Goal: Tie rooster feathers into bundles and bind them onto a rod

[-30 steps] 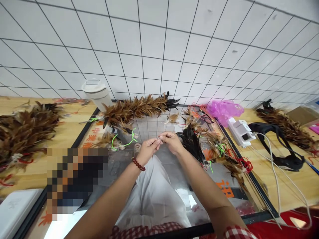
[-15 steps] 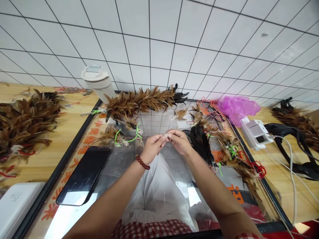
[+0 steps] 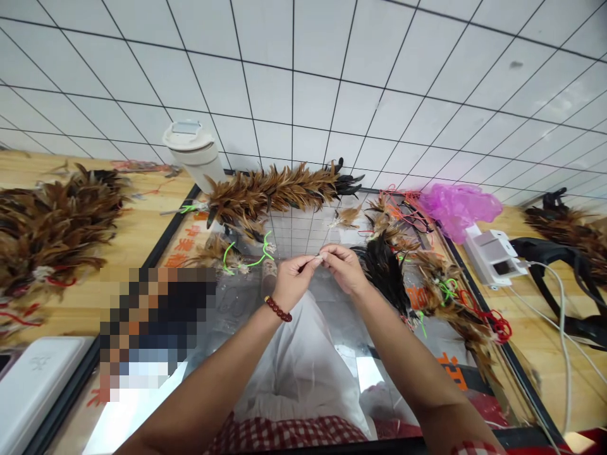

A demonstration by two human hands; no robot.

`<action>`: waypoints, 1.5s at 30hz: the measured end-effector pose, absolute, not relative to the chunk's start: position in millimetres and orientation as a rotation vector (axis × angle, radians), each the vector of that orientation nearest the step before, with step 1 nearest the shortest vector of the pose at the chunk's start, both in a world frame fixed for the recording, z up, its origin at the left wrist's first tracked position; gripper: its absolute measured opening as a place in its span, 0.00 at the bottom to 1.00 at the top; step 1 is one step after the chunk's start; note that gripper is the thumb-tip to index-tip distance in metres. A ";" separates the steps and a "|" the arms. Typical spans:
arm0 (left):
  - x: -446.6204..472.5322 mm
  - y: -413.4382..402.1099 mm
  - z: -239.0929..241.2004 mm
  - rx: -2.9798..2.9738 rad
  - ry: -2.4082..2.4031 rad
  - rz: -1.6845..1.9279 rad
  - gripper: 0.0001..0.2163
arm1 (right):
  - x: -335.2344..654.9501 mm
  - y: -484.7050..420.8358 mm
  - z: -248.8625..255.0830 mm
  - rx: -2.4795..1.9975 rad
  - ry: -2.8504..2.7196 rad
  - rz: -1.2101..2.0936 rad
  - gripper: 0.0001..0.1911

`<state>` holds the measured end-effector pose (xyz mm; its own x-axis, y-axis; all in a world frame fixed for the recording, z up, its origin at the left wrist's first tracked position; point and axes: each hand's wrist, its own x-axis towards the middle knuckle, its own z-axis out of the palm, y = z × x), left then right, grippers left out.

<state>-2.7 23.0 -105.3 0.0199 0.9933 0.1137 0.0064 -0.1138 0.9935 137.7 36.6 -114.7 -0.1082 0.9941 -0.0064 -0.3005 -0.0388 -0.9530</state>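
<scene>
My left hand [image 3: 294,281], with a dark red bead bracelet [image 3: 277,309] at its wrist, is closed in a pinch above the glass tabletop. Its fingertips meet those of my right hand [image 3: 344,270], which is pinched too. Whatever lies between the fingertips is too small to name. Just right of my right hand rests a bunch of black feathers [image 3: 383,268]. To the left of my hands, a bright green tie [image 3: 258,260] lies by a small brown feather bunch [image 3: 213,254]. Behind them stretches a long brown feather duster [image 3: 279,189].
A white lidded cup [image 3: 194,155] stands by the tiled wall. Brown feather bundles [image 3: 57,227] lie at left, above a white box [image 3: 47,373]. On the right are a pink plastic bag [image 3: 459,205], a white charger [image 3: 496,256] with cables, red cord [image 3: 497,325] and a black strap [image 3: 535,297].
My view has shifted slightly left, so most things sit a little further right. Both hands stay fingertip to fingertip, with the fingers slightly rearranged. An area at the left is now pixelated.
</scene>
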 end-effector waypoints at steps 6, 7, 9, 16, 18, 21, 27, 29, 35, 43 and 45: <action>-3.2 23.0 -106.2 1.330 1.157 1.258 0.09 | 138.9 35.3 -115.5 -0.876 -1.179 1.324 0.08; -3.2 22.6 -105.6 1.355 1.139 1.259 0.09 | 139.5 35.2 -114.8 -0.849 -1.177 1.337 0.08; -3.3 21.7 -103.9 1.394 1.099 1.251 0.09 | 140.7 34.9 -113.4 -0.805 -1.166 1.377 0.08; -7.0 20.8 -99.8 1.385 1.000 1.119 0.14 | 144.5 34.5 -114.5 -0.740 -1.198 1.460 0.06; -7.3 20.7 -100.0 1.363 1.015 1.109 0.13 | 146.2 34.7 -116.3 -0.737 -1.223 1.445 0.05; -6.7 20.5 -102.1 1.361 1.027 1.082 0.12 | 148.3 35.2 -117.8 -0.747 -1.297 1.424 0.06; -3.3 20.9 -105.0 1.349 1.079 1.086 0.12 | 141.9 34.1 -117.2 -0.819 -1.278 1.393 0.12; -2.3 20.9 -104.1 1.336 1.078 1.093 0.12 | 139.1 34.9 -116.4 -0.838 -1.134 1.390 0.14; -4.1 23.4 -105.6 1.175 1.166 1.227 0.11 | 146.3 44.1 -110.1 -0.808 -0.662 1.390 0.18; -8.8 34.7 -114.4 0.888 1.174 1.573 0.13 | 144.9 37.3 -111.2 -0.826 -1.003 1.487 0.19; -7.6 32.1 -112.4 1.014 1.162 1.468 0.12 | 141.7 35.3 -114.0 -0.904 -1.116 1.366 0.16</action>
<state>-7.6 32.1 -112.4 -0.1831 0.9823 0.0393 -0.1872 -0.0741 0.9795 141.7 35.3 -114.0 -0.1081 0.9912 0.0761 -0.2722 0.0441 -0.9612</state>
